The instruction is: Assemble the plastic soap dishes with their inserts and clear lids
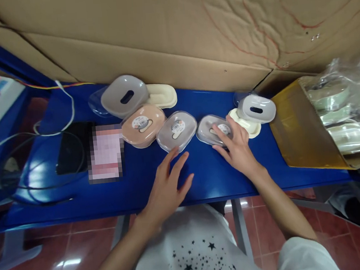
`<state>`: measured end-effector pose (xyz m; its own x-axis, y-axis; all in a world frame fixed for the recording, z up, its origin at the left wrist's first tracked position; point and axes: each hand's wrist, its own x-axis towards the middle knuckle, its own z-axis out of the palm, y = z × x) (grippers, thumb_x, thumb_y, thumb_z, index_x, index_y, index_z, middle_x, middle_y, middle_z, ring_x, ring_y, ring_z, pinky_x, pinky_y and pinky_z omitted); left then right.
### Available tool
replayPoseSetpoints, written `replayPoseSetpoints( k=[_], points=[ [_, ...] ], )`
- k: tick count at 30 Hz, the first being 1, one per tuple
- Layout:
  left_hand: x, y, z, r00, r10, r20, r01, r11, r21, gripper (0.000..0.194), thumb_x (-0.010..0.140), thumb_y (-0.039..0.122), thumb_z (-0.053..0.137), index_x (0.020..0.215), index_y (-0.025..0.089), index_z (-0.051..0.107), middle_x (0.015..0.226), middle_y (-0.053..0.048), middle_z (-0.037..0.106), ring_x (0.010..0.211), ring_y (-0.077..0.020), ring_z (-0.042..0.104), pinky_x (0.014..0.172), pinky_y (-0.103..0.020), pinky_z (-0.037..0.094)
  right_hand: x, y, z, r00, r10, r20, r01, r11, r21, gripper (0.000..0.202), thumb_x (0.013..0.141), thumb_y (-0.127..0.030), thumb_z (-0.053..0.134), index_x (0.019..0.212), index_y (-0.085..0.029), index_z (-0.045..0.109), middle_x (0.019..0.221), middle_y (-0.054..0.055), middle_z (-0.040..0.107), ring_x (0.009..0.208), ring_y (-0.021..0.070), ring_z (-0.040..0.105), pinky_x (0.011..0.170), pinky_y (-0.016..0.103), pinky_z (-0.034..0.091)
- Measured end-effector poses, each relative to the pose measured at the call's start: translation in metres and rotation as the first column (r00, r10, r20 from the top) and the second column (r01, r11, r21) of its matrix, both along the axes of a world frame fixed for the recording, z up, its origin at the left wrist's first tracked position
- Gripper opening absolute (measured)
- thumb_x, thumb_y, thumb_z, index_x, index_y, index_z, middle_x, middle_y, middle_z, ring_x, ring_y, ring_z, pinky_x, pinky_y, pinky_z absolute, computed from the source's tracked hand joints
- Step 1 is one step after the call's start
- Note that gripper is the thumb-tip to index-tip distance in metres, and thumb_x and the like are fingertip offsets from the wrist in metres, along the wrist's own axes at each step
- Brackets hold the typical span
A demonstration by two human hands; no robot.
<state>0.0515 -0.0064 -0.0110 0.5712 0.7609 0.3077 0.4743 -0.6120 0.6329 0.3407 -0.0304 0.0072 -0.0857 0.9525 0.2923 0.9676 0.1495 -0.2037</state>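
Observation:
My right hand [236, 146] lies over the right end of a grey oval plastic box [205, 131] with a clear cover and a round label. Its thumb is at the near edge and its other fingers reach across the top. My left hand [172, 182] is open, fingers apart, its fingertips by the near edge of a second grey oval box [184, 132], also covered and labelled. Whether they touch it, I cannot tell. Left of that box sits a peach oval box [153, 122] with a similar label.
Behind stand a larger grey slotted oval piece [111, 97] and a cream tray [168, 96]. To the right are a small grey slotted piece [265, 110], another cream tray [253, 128] and a carton [304, 140] of wrapped boxes. Cables [71, 98] and a blurred-out pink sheet [107, 152] lie left.

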Motion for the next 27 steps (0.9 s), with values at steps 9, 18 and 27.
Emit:
replayPoseSetpoints(
  k=[9,18,27],
  points=[
    [0.021,0.008,0.014,0.957,-0.245,-0.154,0.259,0.963,0.08,0.051,0.111,0.027,0.056,0.16,0.022,0.045,0.174,-0.02,0.036,0.159,-0.0337,0.042,0.128,-0.059,0.04,0.051,-0.038,-0.011,0.956,-0.29,0.04,0.291,0.956,-0.037,0.048,0.114,-0.044,0.044,0.152,-0.018,0.057,0.137,0.019,0.073,0.127,0.0352,0.067,0.11,0.056,0.047],
    [0.05,-0.007,0.009,0.867,-0.414,-0.277,0.458,0.881,0.12,0.052,0.106,0.03,0.068,0.155,0.024,0.052,0.171,-0.018,0.042,0.155,-0.0384,0.045,0.121,-0.061,0.046,0.006,-0.111,0.011,0.972,0.11,-0.209,-0.153,0.967,-0.204,0.045,0.11,-0.022,0.055,0.154,-0.032,0.055,0.136,0.005,0.075,0.123,0.0246,0.07,0.105,0.045,0.05],
    [0.009,-0.015,0.008,0.934,-0.161,-0.318,0.238,0.946,0.219,0.009,0.107,0.025,0.066,0.113,0.022,0.073,0.116,-0.009,0.073,0.11,-0.0276,0.068,0.112,-0.058,0.043,0.098,-0.06,-0.001,0.969,-0.181,0.168,0.182,0.983,0.01,0.041,0.11,-0.027,0.054,0.149,-0.022,0.063,0.141,0.014,0.073,0.129,0.0328,0.069,0.118,0.055,0.041]
  ],
)
